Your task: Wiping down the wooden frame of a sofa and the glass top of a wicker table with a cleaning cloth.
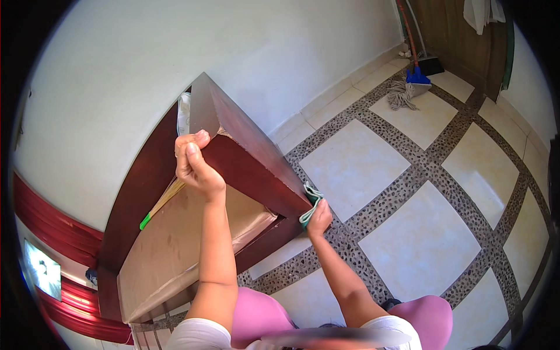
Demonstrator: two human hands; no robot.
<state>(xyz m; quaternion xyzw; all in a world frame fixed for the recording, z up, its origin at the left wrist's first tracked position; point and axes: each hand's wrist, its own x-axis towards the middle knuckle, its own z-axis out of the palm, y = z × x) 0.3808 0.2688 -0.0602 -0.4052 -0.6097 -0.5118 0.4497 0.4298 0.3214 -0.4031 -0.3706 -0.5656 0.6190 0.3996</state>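
My right hand (320,218) grips a folded green cloth (311,201) with pale edges. It presses the cloth to the lower front end of a dark reddish-brown wooden armrest (258,170). My left hand (197,162) is raised beside the armrest's upper front corner, its fingers curled in and nothing visible in them. Whether it touches the wood is hard to tell. Pale bare wood shows at that worn corner (224,131). The armrest belongs to a wooden sofa with a tan covered seat (170,245), partly hidden by my left forearm.
On the seat lies a straw-coloured brush-like item (164,201) with a green end. White fabric (184,113) sits behind the armrest. A mop (404,94) and a black dustpan-like piece (430,65) stand by a wooden door (463,48). Red curtains (57,223) hang at left.
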